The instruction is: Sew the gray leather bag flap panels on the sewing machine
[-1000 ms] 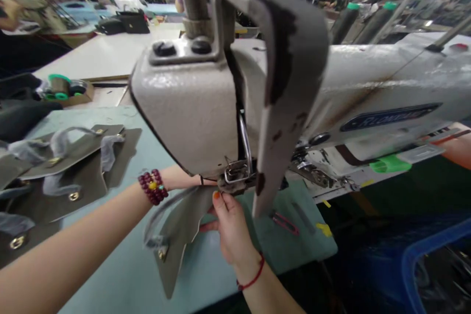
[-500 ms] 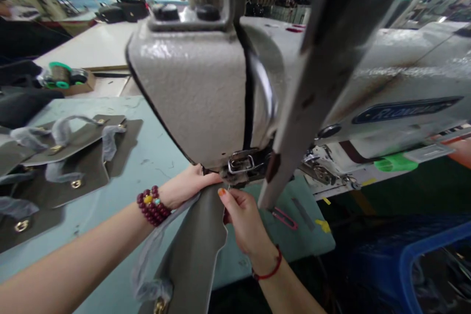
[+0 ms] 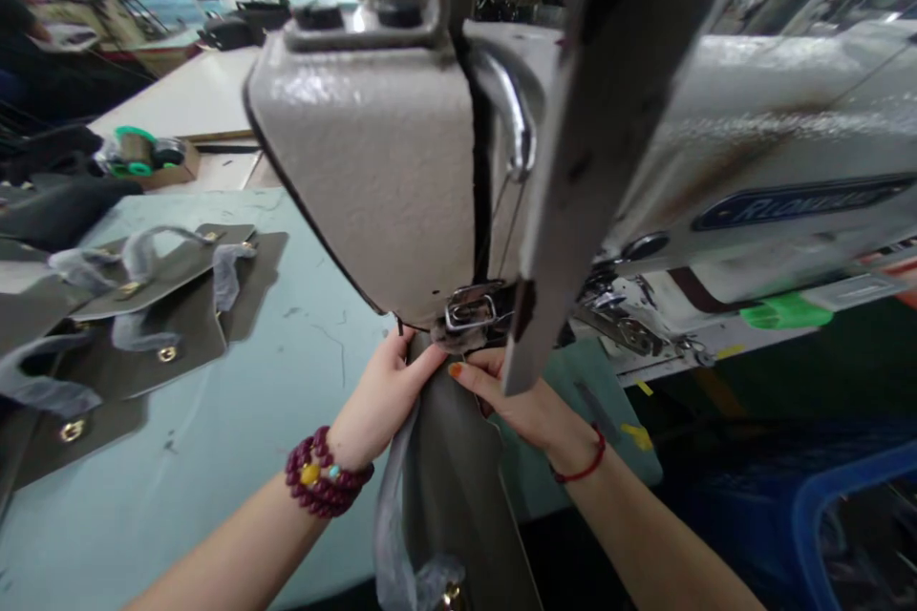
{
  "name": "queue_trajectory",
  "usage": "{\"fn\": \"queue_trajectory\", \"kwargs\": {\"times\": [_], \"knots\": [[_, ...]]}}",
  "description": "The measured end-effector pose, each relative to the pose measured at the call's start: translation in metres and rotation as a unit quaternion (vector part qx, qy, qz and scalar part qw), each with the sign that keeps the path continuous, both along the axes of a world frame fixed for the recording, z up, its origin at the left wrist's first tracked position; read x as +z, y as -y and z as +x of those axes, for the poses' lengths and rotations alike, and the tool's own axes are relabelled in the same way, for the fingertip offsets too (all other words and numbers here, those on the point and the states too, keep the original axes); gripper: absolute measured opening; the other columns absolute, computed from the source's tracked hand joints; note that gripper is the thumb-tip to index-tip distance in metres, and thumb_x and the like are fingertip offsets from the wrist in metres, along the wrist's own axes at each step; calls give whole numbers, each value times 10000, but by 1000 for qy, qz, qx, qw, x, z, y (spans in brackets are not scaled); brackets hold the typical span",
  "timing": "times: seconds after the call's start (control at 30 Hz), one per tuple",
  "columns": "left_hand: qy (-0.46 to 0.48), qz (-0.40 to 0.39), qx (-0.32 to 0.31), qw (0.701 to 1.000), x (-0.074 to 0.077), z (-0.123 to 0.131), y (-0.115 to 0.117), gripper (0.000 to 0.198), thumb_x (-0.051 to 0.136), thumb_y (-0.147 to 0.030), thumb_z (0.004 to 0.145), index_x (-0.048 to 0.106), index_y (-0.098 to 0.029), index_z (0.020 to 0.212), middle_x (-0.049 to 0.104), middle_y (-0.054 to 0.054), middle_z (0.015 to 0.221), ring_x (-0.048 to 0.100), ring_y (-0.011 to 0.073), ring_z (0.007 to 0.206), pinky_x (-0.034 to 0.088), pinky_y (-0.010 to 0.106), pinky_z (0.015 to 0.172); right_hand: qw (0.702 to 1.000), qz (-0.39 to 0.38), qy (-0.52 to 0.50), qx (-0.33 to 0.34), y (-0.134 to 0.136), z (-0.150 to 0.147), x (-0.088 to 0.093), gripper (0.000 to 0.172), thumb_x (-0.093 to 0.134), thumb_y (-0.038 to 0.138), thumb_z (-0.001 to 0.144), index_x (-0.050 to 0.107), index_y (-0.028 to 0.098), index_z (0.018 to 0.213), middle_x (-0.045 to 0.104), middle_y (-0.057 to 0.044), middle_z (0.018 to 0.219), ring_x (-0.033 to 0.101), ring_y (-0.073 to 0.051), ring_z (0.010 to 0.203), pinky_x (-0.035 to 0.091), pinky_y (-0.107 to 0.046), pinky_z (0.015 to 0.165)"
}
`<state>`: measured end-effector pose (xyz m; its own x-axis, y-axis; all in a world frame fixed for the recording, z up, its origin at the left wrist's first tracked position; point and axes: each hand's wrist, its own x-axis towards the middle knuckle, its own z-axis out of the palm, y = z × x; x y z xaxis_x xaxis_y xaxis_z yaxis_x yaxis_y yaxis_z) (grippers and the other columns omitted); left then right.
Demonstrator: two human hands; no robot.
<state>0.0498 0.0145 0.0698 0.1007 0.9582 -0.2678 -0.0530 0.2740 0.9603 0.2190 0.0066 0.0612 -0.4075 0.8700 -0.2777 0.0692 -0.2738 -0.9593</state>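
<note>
A grey-brown leather-like bag panel point(image 3: 458, 477) runs up under the presser-foot area of a sewing machine point(image 3: 373, 162). Its lower end hangs toward me. A plastic-wrapped strap point(image 3: 392, 516) with gold hardware lies along its left side. My left hand point(image 3: 383, 391), wearing dark red beads, holds the panel's left edge, thumb on top close below the needle area. My right hand point(image 3: 516, 401) pinches the right edge, thumb above and fingers partly hidden by the panel and a metal bar point(image 3: 573, 143). The needle itself is hidden.
Similar panels with wrapped straps point(image 3: 164, 305) lie stacked on the pale blue-green tabletop point(image 3: 287, 420) at left. Thread spools point(image 3: 136, 151) sit in a box behind them. A blue bin point(image 3: 806, 506) stands at lower right. The bar slants down close above my right hand.
The panel has swung so its lower end now points more to the right. My left hand moved nearer the needle area, and my right wrist shifted right. Thread now shows beside the machine head.
</note>
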Motion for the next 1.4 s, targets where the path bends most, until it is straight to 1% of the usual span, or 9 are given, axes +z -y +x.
{"fn": "queue_trajectory", "kwargs": {"times": [0.2,0.43,0.63,0.8,0.9,1.03,1.23,1.33,1.4], "knots": [[71,-74,-3,995,-3,-4,-7,267,774,-331,763,743,-206,996,771,9,836,692,183,749,540,271,742,997,59,28,-32,2,-5,-7,380,575,429,895,507,169,626,451,31,587,434,-106,607,341,-200,557],[66,-48,-42,996,-1,-11,-15,164,795,-309,738,747,-199,850,780,11,885,679,169,788,510,237,740,991,78,55,-93,10,-13,-7,384,558,406,890,467,173,598,436,42,565,417,-98,591,306,-202,544],[19,-17,-75,997,-1,-16,-20,221,746,-361,780,753,-176,901,777,41,906,680,192,819,503,255,714,990,73,56,-110,14,-17,-2,435,513,392,900,344,193,553,324,53,510,319,-83,512,215,-224,483],[20,-37,-90,995,0,-16,-22,256,737,-337,782,752,-177,982,780,43,872,684,200,761,491,261,655,986,78,32,-142,14,-19,-3,450,573,481,869,457,188,548,379,30,502,400,-119,579,266,-220,514],[10,-59,-87,994,-2,-18,-22,234,731,-337,781,767,-157,925,780,64,825,695,227,741,504,289,655,989,60,7,-137,15,-20,-4,468,598,521,847,507,180,540,410,20,510,427,-133,597,294,-231,543],[24,-76,-82,993,0,-17,-22,272,741,-307,764,757,-150,986,783,73,831,704,242,758,522,306,665,989,43,-13,-140,16,-22,-7,498,569,521,865,475,173,522,399,24,533,373,-111,565,270,-233,539],[28,-42,-77,996,7,-10,-21,292,754,-320,746,737,-173,998,778,52,914,695,218,843,521,279,739,992,-3,-6,-128,17,-19,-9,446,585,518,856,454,172,606,361,45,571,316,-83,545,215,-208,494],[-6,-30,-78,996,0,-11,-21,297,726,-389,769,725,-155,952,767,64,914,684,215,836,517,293,757,996,-11,-27,-80,22,-13,-4,442,599,509,850,449,171,608,351,55,564,301,-74,526,208,-199,480],[-41,7,-56,998,-8,-13,-16,340,663,-436,820,700,-158,1012,752,77,1005,673,232,938,509,321,840,996,-27,-45,-71,29,-11,-2,433,616,511,842,466,169,622,383,55,572,325,-74,526,236,-191,481]]}}
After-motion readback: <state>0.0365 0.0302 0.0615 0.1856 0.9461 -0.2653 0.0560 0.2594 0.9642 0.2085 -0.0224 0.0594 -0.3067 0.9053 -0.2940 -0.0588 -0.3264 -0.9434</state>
